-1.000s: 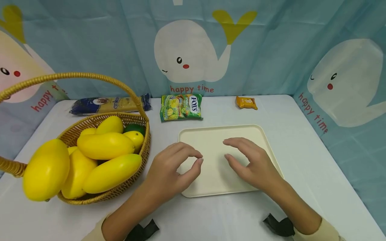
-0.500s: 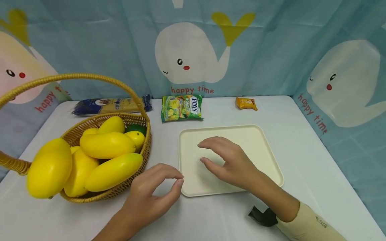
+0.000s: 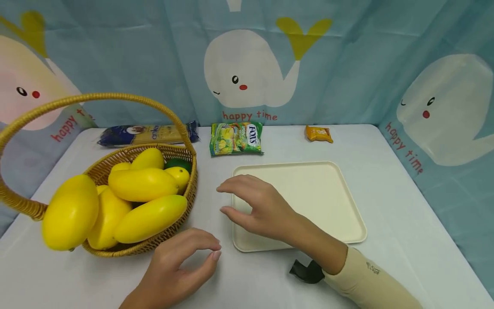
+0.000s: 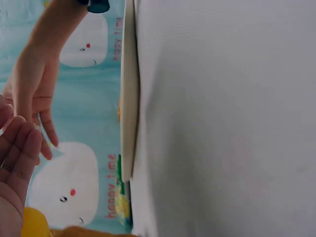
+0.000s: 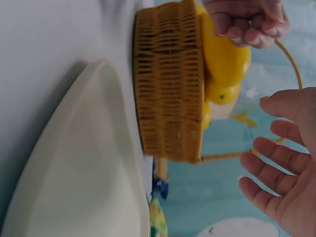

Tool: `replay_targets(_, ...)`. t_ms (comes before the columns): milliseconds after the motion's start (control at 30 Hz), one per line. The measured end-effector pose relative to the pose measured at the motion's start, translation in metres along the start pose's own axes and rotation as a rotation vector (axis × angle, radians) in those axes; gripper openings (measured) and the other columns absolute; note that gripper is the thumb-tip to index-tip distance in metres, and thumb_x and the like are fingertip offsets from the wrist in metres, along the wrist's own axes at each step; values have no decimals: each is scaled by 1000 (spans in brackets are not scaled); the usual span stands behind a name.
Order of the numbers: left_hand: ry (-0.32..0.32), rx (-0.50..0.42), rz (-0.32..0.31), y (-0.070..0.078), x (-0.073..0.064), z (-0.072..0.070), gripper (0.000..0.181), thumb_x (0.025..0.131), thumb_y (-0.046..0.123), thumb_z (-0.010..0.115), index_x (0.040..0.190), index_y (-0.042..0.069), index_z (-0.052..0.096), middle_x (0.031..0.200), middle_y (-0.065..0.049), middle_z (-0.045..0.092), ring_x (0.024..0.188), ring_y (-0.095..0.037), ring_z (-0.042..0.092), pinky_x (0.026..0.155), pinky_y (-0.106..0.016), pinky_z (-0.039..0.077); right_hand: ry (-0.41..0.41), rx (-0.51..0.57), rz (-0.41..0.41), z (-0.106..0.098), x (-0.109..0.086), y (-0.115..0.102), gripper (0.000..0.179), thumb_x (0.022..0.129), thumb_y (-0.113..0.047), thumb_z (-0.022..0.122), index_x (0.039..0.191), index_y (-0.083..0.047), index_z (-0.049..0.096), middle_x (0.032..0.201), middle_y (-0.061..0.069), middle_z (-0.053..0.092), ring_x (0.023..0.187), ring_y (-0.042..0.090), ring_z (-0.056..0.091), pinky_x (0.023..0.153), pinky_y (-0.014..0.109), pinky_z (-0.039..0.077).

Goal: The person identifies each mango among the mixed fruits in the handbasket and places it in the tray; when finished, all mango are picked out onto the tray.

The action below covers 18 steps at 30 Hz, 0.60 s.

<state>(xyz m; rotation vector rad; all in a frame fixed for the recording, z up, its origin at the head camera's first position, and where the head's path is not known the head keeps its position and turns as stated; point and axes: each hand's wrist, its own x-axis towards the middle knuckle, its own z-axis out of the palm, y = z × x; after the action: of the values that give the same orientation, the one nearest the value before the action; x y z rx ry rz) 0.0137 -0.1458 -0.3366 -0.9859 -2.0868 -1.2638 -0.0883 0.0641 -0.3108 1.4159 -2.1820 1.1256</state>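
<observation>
My right hand (image 3: 260, 206) hovers over the left part of a cream tray (image 3: 312, 201), its fingers spread from the thumb with nothing between them. Lower down, my left hand (image 3: 175, 268) is above the table in front of the wicker basket (image 3: 189, 206), thumb and fingertips close together, holding nothing visible. Several yellow mangoes (image 3: 143, 184) fill the basket, along with a lemon-like fruit (image 3: 179, 178) and a dark green one (image 3: 178, 163). In the right wrist view, the right hand's fingers (image 5: 276, 168) point toward the basket (image 5: 168, 84), apart from it.
Along the back edge lie a blue-and-yellow packet (image 3: 146, 134), a green FOX'S candy bag (image 3: 236, 138) and a small orange packet (image 3: 318, 134). The basket's tall handle (image 3: 115, 96) arches above the fruit. A whale-patterned curtain (image 3: 347, 86) hangs behind the white table (image 3: 393, 193).
My right hand has moved left across the tray toward the basket. The left hand has drawn back toward the near left, away from the tray. The basket and packets stay put.
</observation>
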Motion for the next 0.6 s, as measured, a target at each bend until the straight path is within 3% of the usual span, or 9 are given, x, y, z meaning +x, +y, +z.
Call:
replay_targets(133,-32,-9,-68,1,-16,-7,5,94,15,71,99,15,70,93,4,68,83,-9,64,81,-15,54,-41,-6,-19,9,10,-4,33,89,-16,77,119,-6,68,119,2,67,116,12,59,103,21,46)
replay_targets(333,-93,6,-184,0,-39,-20,38,77,-5,83,102,20,68,96,7,67,84,-7,62,81,-14,53,-91,-55,-47,24,23,-8,37,91,-21,75,124,-6,66,127,6,62,123,14,54,108,20,41)
replay_targets(433,-113,52,-258,1,-49,-30,50,68,-10,86,101,23,69,95,8,68,83,-5,62,81,-13,53,-117,-54,-42,31,29,-10,42,91,-21,75,129,-7,64,131,7,59,126,14,51,110,19,38)
replay_targets(600,-152,157,-355,3,-61,-51,48,68,-6,88,100,24,71,96,10,68,83,-4,63,82,-11,52,-149,-61,-36,43,36,-11,48,91,-23,76,133,-7,61,134,8,57,128,14,48,112,18,34)
